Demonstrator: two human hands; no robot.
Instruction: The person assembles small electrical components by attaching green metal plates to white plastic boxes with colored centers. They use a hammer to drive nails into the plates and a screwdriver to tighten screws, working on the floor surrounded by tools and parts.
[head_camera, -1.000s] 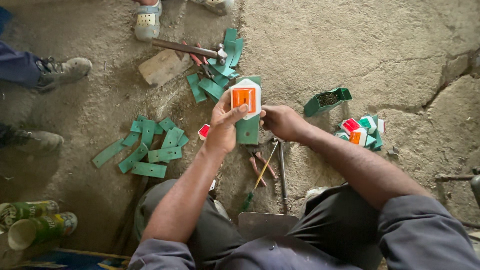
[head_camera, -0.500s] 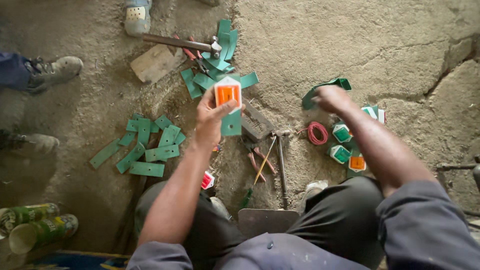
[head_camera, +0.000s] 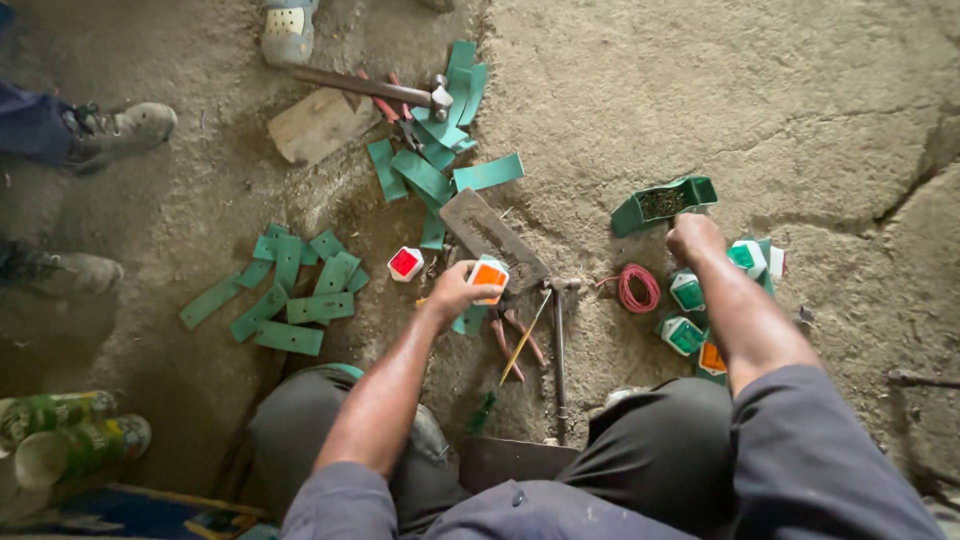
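Orange-faced white plastic reflector (head_camera: 488, 274) is gripped in the left hand (head_camera: 458, 292) over scattered tools, while the right hand (head_camera: 694, 238), fingers closed, rests beside a green tray of screws (head_camera: 664, 204).

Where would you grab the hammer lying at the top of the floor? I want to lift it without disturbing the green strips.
Take the hammer by the bare middle of its handle, coming from above with the grip across the shaft. The handle lies flat and runs left from the head, clear of clutter there, while the head end sits among the green strips and red-handled pliers.
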